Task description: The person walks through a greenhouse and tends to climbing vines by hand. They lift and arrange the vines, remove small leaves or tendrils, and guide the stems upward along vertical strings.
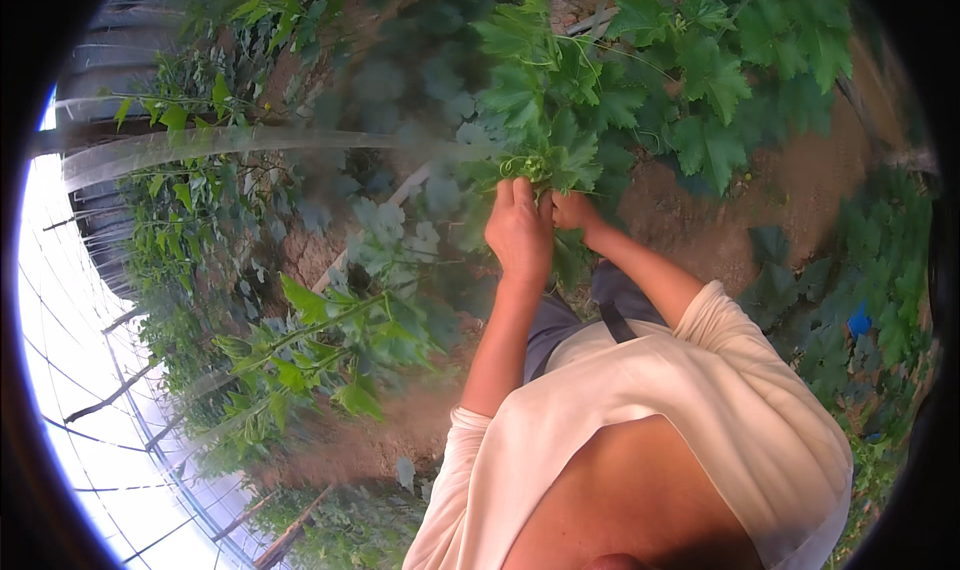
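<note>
My left hand point(519, 232) has its fingers closed at a leafy grapevine shoot point(574, 154), just below a cluster of curled tendrils and small young leaves point(534, 166). Close against it on the right, my right hand point(574, 211) is also closed at the same shoot. The fingertips of both hands nearly meet, and leaves partly hide what lies between them. Broad, lobed green leaves point(517, 97) rise above the hands, with thin tendrils reaching right.
More vines point(709, 75) spread at upper right. A leafy shoot point(322, 330) slants across the left, and a pale, sheer strip point(255, 139) runs above it. Brown soil point(690, 210) shows between plants. Greenhouse framing point(142, 420) curves at far left. A blue scrap point(859, 320) is among leaves at right.
</note>
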A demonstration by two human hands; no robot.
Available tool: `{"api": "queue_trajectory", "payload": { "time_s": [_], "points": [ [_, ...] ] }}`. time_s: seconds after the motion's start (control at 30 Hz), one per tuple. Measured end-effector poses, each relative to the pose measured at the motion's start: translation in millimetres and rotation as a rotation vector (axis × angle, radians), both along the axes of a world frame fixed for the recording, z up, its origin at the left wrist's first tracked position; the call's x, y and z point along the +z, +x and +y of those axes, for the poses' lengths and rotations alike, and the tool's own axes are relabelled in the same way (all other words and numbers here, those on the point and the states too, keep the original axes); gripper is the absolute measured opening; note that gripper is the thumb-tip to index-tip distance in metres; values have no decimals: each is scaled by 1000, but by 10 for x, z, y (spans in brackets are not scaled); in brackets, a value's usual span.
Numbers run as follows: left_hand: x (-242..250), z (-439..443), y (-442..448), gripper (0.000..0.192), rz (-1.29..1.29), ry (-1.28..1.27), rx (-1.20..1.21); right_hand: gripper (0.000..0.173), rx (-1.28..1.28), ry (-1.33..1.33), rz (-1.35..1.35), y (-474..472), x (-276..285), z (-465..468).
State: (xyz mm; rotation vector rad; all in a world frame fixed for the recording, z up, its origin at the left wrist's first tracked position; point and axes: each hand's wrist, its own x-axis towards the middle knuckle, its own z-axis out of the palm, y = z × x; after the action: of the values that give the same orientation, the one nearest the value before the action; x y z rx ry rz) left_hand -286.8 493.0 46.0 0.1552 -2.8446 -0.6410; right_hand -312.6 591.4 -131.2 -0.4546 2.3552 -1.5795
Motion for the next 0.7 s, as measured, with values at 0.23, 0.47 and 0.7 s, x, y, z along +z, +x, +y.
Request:
{"api": "queue_trajectory", "payload": {
  "time_s": [0.23,0.47,0.7],
  "points": [
    [0,-80,83,21,-188,420,138,19,-48,-30,54,42,-32,-49],
    [676,-200,537,15,-524,580,-231,21,30,265,-21,-52,-66,20],
    [652,-339,214,21,-2,142,-116,29,-45,170,186,229,251,105]
  ]
}}
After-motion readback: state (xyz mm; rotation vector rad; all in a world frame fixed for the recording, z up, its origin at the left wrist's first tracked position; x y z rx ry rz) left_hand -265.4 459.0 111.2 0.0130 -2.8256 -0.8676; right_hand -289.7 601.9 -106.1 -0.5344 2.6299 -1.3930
